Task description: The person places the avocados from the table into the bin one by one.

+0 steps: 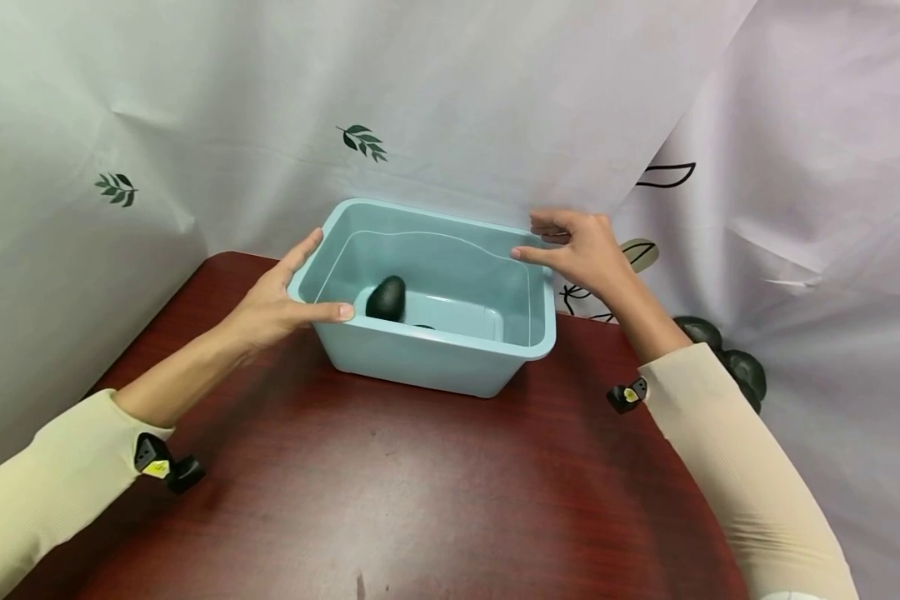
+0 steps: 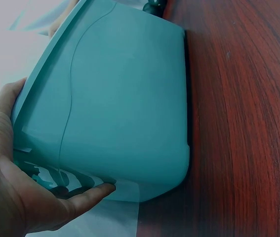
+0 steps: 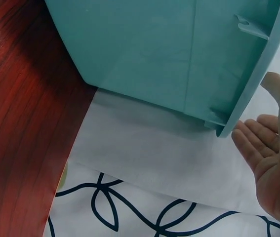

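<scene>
A light blue plastic bin (image 1: 427, 358) stands on the table near the wall cloth. Inside it, toward the left, lies a dark green avocado (image 1: 387, 298); a sliver of another dark thing shows just over the front rim. My left hand (image 1: 273, 304) grips the bin's left end, thumb on the front rim and fingers along the side. In the left wrist view a fingertip (image 2: 107, 187) presses against the outer wall. My right hand (image 1: 581, 246) is at the back right corner, thumb over the rim, other fingers loosely extended behind it. Its fingertips (image 3: 241, 136) are right at the rim.
The reddish-brown wooden table (image 1: 390, 483) has a curved right edge. White cloth (image 1: 435, 92) with leaf prints hangs close behind the bin. Several dark round fruits (image 1: 742, 371) sit beyond the table's right edge, partly behind the right sleeve (image 1: 742, 458).
</scene>
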Motion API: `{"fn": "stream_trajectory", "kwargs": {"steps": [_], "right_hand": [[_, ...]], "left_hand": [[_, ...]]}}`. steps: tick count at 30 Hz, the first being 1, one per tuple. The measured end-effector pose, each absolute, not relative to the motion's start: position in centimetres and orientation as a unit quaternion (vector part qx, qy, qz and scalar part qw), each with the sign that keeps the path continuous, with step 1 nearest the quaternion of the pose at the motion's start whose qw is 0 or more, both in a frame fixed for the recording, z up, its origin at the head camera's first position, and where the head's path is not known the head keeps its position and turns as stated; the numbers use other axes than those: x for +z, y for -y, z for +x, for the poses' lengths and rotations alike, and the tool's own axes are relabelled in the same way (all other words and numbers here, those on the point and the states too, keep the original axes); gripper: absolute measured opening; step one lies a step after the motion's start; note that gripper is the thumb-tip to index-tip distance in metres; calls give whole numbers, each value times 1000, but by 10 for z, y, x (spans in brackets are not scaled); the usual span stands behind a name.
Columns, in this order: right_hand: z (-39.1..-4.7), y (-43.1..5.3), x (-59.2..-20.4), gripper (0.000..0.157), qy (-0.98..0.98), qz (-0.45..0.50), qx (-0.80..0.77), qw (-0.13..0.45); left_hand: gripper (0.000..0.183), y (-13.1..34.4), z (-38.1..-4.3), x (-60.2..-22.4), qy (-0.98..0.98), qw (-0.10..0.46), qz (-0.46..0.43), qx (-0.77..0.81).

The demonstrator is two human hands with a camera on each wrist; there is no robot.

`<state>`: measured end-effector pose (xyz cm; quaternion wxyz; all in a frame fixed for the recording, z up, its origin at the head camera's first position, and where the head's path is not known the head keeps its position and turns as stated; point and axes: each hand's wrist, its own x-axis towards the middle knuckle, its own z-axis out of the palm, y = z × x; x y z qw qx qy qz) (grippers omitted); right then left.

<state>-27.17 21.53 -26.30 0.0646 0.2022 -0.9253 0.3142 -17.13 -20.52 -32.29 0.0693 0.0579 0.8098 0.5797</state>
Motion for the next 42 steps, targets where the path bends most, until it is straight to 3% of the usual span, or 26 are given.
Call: {"fn": "stream_trajectory", "kwargs": {"steps": [42], "right_hand": [[-257, -257, -276, 68, 922, 168, 331, 106]], "left_hand": [[115, 206, -170, -322, -803, 70, 61, 588]]}}
